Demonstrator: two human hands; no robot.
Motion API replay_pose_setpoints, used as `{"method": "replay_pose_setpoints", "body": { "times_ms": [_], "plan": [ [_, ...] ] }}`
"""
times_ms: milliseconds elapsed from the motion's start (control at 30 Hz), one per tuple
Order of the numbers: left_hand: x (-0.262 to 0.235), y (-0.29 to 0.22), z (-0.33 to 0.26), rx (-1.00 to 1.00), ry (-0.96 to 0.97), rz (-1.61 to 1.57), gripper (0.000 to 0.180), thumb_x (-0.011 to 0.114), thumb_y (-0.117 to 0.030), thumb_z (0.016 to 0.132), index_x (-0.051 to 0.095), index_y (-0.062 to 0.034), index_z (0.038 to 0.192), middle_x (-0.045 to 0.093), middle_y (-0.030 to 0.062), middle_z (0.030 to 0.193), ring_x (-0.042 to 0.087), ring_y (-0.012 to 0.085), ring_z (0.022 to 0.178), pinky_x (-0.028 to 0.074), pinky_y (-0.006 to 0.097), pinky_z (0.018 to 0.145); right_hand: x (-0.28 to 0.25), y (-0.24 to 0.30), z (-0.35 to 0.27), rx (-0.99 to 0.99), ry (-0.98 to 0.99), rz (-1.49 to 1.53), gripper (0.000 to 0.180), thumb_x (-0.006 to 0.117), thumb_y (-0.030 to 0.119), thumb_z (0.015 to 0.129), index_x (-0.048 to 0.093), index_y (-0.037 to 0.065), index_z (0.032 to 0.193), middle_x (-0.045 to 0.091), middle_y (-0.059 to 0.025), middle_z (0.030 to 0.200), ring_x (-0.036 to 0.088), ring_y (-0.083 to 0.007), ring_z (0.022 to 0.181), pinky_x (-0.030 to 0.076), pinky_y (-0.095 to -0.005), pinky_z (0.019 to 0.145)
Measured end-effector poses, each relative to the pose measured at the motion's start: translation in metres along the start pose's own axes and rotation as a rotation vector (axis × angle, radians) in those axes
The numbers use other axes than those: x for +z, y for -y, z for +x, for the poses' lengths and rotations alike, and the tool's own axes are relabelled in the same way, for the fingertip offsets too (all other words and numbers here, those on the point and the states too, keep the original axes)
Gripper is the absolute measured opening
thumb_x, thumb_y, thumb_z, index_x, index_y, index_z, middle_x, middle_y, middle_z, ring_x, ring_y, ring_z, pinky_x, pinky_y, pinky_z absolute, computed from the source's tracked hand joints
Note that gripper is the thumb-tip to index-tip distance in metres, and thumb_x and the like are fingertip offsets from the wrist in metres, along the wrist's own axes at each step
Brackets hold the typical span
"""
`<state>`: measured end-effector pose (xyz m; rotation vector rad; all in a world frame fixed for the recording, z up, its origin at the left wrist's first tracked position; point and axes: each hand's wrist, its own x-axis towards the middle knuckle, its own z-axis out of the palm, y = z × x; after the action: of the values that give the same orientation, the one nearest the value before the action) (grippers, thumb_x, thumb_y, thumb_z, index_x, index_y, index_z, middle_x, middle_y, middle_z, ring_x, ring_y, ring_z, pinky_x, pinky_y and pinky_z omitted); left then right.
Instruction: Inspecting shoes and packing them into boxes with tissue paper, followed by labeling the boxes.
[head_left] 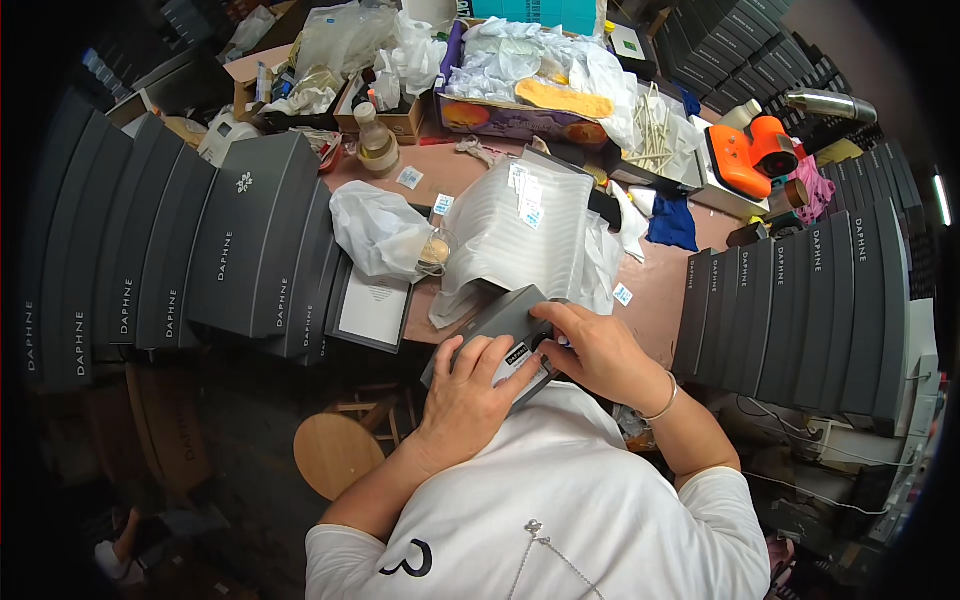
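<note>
A dark grey shoe box rests tilted at the table's near edge, against my white shirt. On the side facing me is a white and black label. My left hand holds that side, its slightly parted fingers across the box and its thumb by the label. My right hand is bent over the right end of the box, index finger on the top edge and thumb lower down beside the label. What lies under the right fingertips is hidden.
Beyond the box lie white wrapping sheets with a small stack of stickers. Rows of grey shoe boxes stand left and right. An open box, a glass bottle and an orange tape dispenser are nearby.
</note>
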<state>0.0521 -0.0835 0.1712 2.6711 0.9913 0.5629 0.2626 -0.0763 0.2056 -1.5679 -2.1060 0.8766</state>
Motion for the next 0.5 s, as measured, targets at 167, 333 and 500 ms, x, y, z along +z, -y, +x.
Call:
{"method": "replay_pose_setpoints", "body": {
  "times_ms": [167, 333, 500],
  "plan": [
    [-0.001, -0.002, 0.003, -0.012, -0.002, -0.040, 0.043, 0.065, -0.008, 0.074, 0.065, -0.0176, 0.116, 0.047, 0.0090, 0.120, 0.041, 0.0255, 0.116, 0.031, 0.046, 0.100, -0.003, -0.008, -0.003, -0.036, -0.031, 0.157, 0.034, 0.066, 0.003, 0.080, 0.055, 0.002, 0.112, 0.062, -0.0139, 0.088, 0.062, -0.0263, 0.072, 0.051, -0.0355, 0.065],
    [-0.010, 0.000, 0.002, -0.097, 0.010, -0.168, 0.044, 0.067, -0.009, 0.074, 0.062, -0.0110, 0.118, 0.049, 0.0105, 0.119, 0.043, 0.0278, 0.115, 0.032, 0.048, 0.101, -0.018, 0.005, -0.008, -0.048, -0.055, 0.177, 0.032, 0.067, 0.004, 0.081, 0.056, 0.002, 0.111, 0.063, -0.0133, 0.088, 0.062, -0.0249, 0.074, 0.050, -0.0346, 0.065],
    [-0.006, 0.001, 0.012, -0.043, 0.057, -0.162, 0.043, 0.066, -0.011, 0.076, 0.060, -0.0091, 0.119, 0.046, 0.0145, 0.127, 0.040, 0.0296, 0.123, 0.025, 0.054, 0.106, -0.039, 0.042, -0.004, -0.128, 0.134, 0.485, 0.033, 0.068, 0.004, 0.083, 0.055, 0.003, 0.114, 0.060, -0.0096, 0.081, 0.060, -0.0177, 0.071, 0.048, -0.0294, 0.064]
  ]
}}
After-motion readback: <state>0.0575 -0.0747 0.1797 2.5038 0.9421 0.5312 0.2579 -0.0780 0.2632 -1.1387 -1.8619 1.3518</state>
